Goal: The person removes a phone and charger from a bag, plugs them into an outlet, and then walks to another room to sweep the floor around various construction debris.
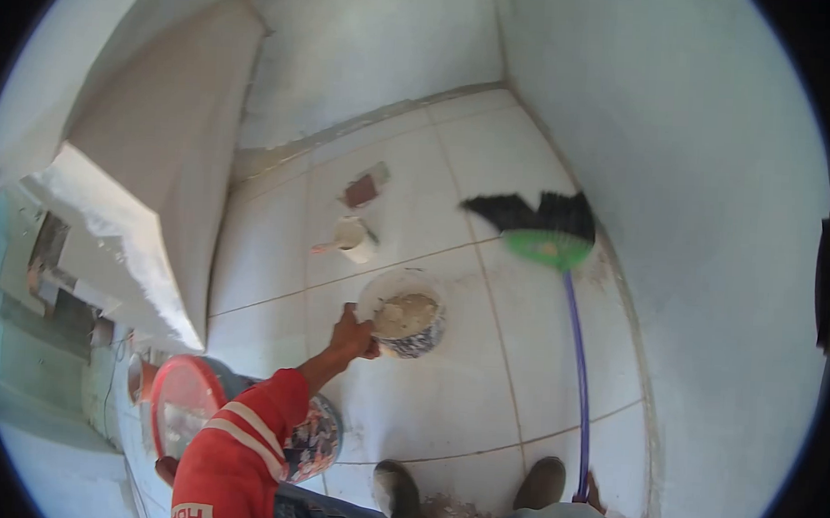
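My left hand (354,334), in a red sleeve with pale stripes, is closed on the rim of a small bucket (419,341) that holds a greyish, crumbly material. On the right, my right hand (594,494) grips the lower end of the purple handle of a broom (577,359), partly cut off by my leg. The broom's green head with black bristles lies on the tiles near the right wall. Beyond the bucket stand a white container (360,245) and, farther off, a reddish-brown block (360,191).
A patterned bucket (319,440) and a red-rimmed tub (187,393) stand at the left beside my arm. A white-edged slab (138,233) juts out above them. Walls bound the floor (409,398) ahead and right. My shoes are at the bottom.
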### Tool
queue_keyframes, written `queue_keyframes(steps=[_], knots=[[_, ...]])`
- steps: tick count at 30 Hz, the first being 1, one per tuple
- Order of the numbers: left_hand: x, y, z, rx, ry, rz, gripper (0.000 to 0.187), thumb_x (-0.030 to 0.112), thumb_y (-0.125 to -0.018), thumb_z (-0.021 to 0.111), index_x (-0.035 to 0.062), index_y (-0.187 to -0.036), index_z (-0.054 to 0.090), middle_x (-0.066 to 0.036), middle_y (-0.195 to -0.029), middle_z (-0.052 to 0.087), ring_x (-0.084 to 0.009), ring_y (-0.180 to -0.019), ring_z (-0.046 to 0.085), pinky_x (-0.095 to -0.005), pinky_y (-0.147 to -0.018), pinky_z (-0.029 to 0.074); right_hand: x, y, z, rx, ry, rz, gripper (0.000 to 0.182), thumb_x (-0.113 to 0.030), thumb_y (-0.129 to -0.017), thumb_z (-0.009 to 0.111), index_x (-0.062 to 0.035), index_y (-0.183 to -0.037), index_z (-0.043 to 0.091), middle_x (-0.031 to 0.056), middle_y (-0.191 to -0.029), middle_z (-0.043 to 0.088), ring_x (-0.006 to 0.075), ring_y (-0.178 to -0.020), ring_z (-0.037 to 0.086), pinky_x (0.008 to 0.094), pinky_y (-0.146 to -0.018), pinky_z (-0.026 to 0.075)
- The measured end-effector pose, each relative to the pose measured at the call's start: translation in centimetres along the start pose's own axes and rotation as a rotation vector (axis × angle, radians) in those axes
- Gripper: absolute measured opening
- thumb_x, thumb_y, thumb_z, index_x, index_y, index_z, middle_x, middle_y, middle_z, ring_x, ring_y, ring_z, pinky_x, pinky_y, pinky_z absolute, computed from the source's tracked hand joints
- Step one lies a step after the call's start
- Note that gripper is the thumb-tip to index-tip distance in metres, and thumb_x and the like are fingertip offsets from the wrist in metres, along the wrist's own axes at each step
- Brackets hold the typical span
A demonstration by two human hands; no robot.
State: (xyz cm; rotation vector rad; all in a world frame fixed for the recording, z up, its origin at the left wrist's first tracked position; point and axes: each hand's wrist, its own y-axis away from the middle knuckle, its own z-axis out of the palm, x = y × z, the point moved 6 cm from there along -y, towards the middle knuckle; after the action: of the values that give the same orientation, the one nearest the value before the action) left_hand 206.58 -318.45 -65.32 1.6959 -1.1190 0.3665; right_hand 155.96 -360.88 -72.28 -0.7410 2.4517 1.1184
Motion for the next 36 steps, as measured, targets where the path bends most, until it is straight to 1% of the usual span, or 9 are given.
queue_keyframes(steps=[6, 9, 17, 20, 22, 24, 25, 28, 36], knots=[[0.4, -1.6, 0.8, 0.001, 0.005, -0.012, 0.043, 0.006, -0.092, 0.046, -0.0016, -0.131, 0.029, -0.02, -0.078, 0.066, -0.0245, -0.056, 0.068, -0.0364, -0.05, 0.062, 2.1, 1.5, 0.6, 0.184, -0.126, -0.336, 0.058, 0.004, -0.086, 0.053, -0.0075, -0.142, 0.052, 0.0136, -0.1, 0.07, 0.0119, -0.066, 0.06, 0.0284, -0.066, 0.052], [0.5, -2.7, 0.8, 0.006, 0.01, 0.007, 0.044, 0.006, -0.093, 0.047, -0.0016, -0.132, 0.028, -0.021, -0.08, 0.066, -0.0249, -0.056, 0.069, -0.0365, -0.051, 0.062, -16.6, -0.6, -2.5, 0.196, -0.202, -0.606, 0.049, 0.006, -0.086, 0.05, 0.0035, -0.135, 0.055, 0.0258, -0.127, 0.063, 0.0351, -0.121, 0.062, 0.0381, -0.101, 0.048], [-1.2, -2.1, -0.3, 0.031, 0.032, -0.037, 0.046, 0.008, -0.095, 0.045, 0.0102, -0.137, 0.025, -0.019, -0.079, 0.064, -0.0272, -0.055, 0.067, -0.0402, -0.05, 0.06, -42.0, -23.3, -1.2, 0.269, -0.074, -0.682, 0.049, -0.005, -0.091, 0.06, -0.0121, -0.14, 0.054, 0.0231, -0.127, 0.063, 0.0414, -0.118, 0.06, 0.0423, -0.096, 0.05], [-2.8, -2.0, -1.1, 0.038, 0.067, -0.057, 0.048, 0.008, -0.096, 0.046, 0.0112, -0.139, 0.023, -0.02, -0.081, 0.064, -0.0278, -0.056, 0.067, -0.0411, -0.051, 0.061, -37.3, -25.6, -0.2, 0.463, -0.064, -0.991, 0.053, -0.006, -0.092, 0.058, -0.0178, -0.144, 0.052, 0.0175, -0.099, 0.071, 0.0314, -0.086, 0.069, 0.0386, -0.075, 0.055], [-2.7, -1.2, -1.7, 0.085, 0.068, -0.058, 0.047, 0.003, -0.092, 0.049, 0.0051, -0.134, 0.03, -0.023, -0.092, 0.065, -0.026, -0.059, 0.068, -0.039, -0.05, 0.063, -32.5, -19.4, -1.0, -0.1, -0.532, -0.442, 0.054, -0.008, -0.094, 0.053, -0.0201, -0.147, 0.05, -0.0066, -0.064, 0.041, 0.0033, -0.051, 0.036, 0.0223, -0.043, 0.035], [-3.8, -2.5, -2.1, 0.098, 0.073, -0.086, 0.053, 0.003, -0.09, 0.052, 0.0081, -0.137, 0.029, -0.024, -0.1, 0.064, -0.0284, -0.06, 0.068, -0.0394, -0.049, 0.063, -26.2, -13.9, -1.7, -0.07, -0.526, -0.513, 0.055, -0.001, -0.091, 0.048, -0.0102, -0.145, 0.051, -0.0039, -0.067, 0.048, 0.0041, -0.049, 0.033, 0.0247, -0.042, 0.032], [-3.3, -2.0, -2.2, 0.109, 0.04, -0.096, 0.057, 0.003, -0.09, 0.051, 0.0076, -0.141, 0.027, -0.023, -0.101, 0.065, -0.0276, -0.059, 0.068, -0.0384, -0.049, 0.063, -22.3, -10.9, -1.6, -0.086, -0.472, -0.418, 0.055, 0.001, -0.089, 0.047, -0.0042, -0.144, 0.051, 0.007, -0.088, 0.065, 0.0119, -0.063, 0.057, 0.0282, -0.058, 0.05], [-2.7, -2.9, -1.5, 0.067, -0.002, -0.054, 0.056, 0.005, -0.09, 0.049, 0.0017, -0.141, 0.025, -0.023, -0.09, 0.067, -0.0261, -0.057, 0.069, -0.0363, -0.05, 0.063, -13.7, -1.5, -1.2, 0.185, -0.247, -0.458, 0.05, 0.003, -0.088, 0.046, 0.0032, -0.137, 0.055, 0.0261, -0.132, 0.061, 0.0326, -0.129, 0.056, 0.0424, -0.108, 0.041], [0.5, -3.2, 1.4, 0.006, -0.014, 0.008, 0.051, 0.006, -0.091, 0.049, -0.0035, -0.136, 0.027, -0.022, -0.085, 0.067, -0.0259, -0.057, 0.07, -0.0352, -0.051, 0.063, -15.0, 1.9, -1.6, 0.184, -0.182, -0.626, 0.049, 0.003, -0.087, 0.049, 0.0028, -0.136, 0.054, 0.026, -0.123, 0.065, 0.0374, -0.114, 0.065, 0.0408, -0.098, 0.049]])
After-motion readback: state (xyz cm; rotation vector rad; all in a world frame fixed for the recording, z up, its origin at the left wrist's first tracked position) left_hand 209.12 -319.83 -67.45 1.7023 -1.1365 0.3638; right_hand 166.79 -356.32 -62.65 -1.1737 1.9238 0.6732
